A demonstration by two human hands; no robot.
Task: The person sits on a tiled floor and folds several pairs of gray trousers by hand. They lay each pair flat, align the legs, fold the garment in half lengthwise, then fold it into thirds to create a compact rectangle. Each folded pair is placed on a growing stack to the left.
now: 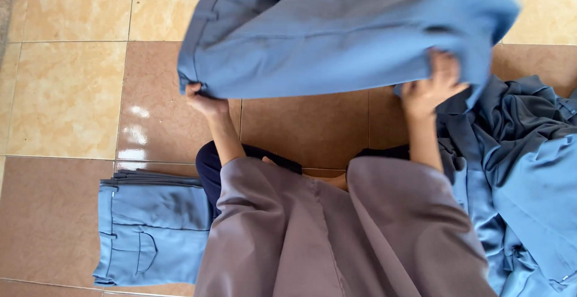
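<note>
Here: blue trousers (pixel 336 32) folded, blurred, waistband left; left hand (pixel 203 100), right hand (pixel 430 86) grip closed on edges.

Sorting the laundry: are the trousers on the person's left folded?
Folded: the trousers lie flat in a neat stack on the floor.

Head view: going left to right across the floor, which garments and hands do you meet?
Folded stack of blue trousers → left hand → held blue trousers → right hand → loose pile of blue garments.
</note>
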